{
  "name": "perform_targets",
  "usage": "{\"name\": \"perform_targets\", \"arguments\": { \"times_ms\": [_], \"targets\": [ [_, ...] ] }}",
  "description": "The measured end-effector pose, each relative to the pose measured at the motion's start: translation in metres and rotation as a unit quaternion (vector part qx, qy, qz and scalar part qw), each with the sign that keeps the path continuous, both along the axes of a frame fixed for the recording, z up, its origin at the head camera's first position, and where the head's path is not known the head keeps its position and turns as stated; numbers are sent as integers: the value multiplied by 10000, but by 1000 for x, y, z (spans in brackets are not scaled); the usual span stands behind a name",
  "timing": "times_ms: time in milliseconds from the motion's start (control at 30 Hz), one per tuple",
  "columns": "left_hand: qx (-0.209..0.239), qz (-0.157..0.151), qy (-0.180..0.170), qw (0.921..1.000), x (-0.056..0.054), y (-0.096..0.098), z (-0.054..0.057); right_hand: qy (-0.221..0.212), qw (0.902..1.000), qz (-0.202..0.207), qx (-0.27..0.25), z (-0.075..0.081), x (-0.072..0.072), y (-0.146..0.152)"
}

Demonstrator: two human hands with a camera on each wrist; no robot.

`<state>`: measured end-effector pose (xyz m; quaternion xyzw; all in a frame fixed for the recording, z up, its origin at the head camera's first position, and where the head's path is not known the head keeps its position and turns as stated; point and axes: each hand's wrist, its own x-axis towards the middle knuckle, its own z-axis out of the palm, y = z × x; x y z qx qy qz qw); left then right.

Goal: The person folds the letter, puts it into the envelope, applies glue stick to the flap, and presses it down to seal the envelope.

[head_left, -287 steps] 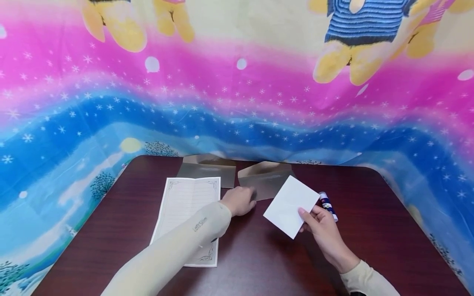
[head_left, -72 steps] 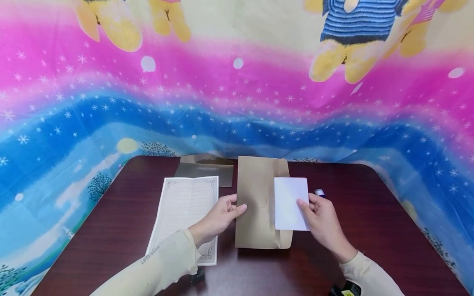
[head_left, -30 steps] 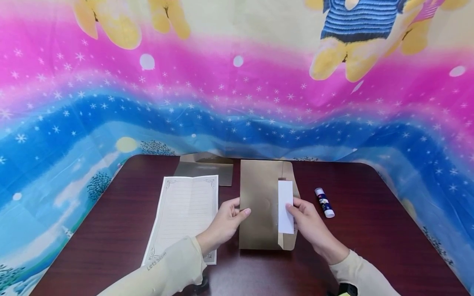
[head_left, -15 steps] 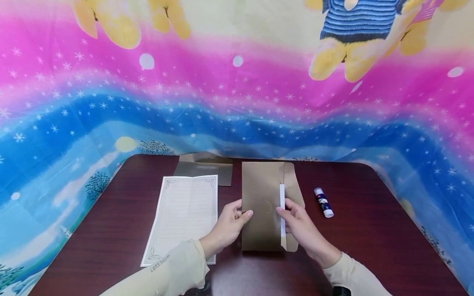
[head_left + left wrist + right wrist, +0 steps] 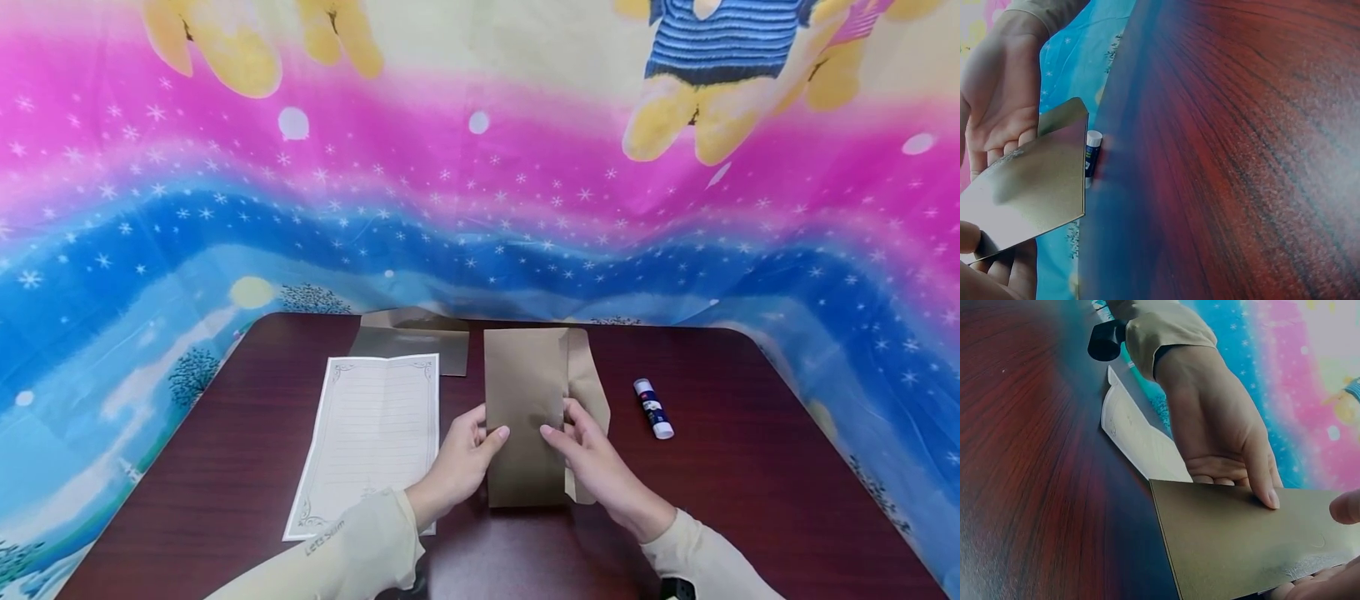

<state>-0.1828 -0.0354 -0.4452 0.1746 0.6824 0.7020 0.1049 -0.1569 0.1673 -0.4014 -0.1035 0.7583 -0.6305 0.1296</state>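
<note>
A brown paper envelope [image 5: 525, 375] stands between both hands at the middle of the table, its flap [image 5: 588, 375] unfolded to the right. My left hand [image 5: 459, 458] pinches its left edge, thumb on the front face and fingers behind. At the mouth side, my right hand [image 5: 600, 467] grips the envelope the same way, thumb pressing the front. No white of the folded paper shows; the envelope hides it. The right wrist view shows the envelope's face [image 5: 1235, 537] with the left thumb on it; in the left wrist view the envelope [image 5: 1035, 181] spans both hands.
A bordered, lined letter sheet [image 5: 375, 425] lies left of the envelope, partly under the left sleeve. Behind it rests a second brown envelope [image 5: 420, 346] with its flap up. A glue stick [image 5: 654, 408] lies to the right. A patterned cloth [image 5: 480, 208] hangs behind the dark table [image 5: 750, 467].
The left hand picked up the envelope from the back of the table. The right hand slid the folded white paper leftward into it until the paper disappeared, and now grips the envelope's mouth edge.
</note>
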Motion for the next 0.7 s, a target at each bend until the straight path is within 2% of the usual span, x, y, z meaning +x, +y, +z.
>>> {"name": "perform_targets", "arguments": {
  "times_ms": [167,333,500,600,700],
  "targets": [
    [-32,105,-39,9999,0,-2,1,-267,9982,-511,156,2,0,-4],
    [3,135,-110,9998,0,-3,2,-106,9957,-887,226,4,2,-6],
    [12,166,-110,9998,0,-4,4,88,9918,-1278,10,6,3,-11],
    [-12,215,-54,9998,0,-4,5,253,9902,-1366,-159,7,4,-13],
    [27,212,-62,9998,0,-3,7,452,9909,-1247,-232,8,5,-15]
  ]
}}
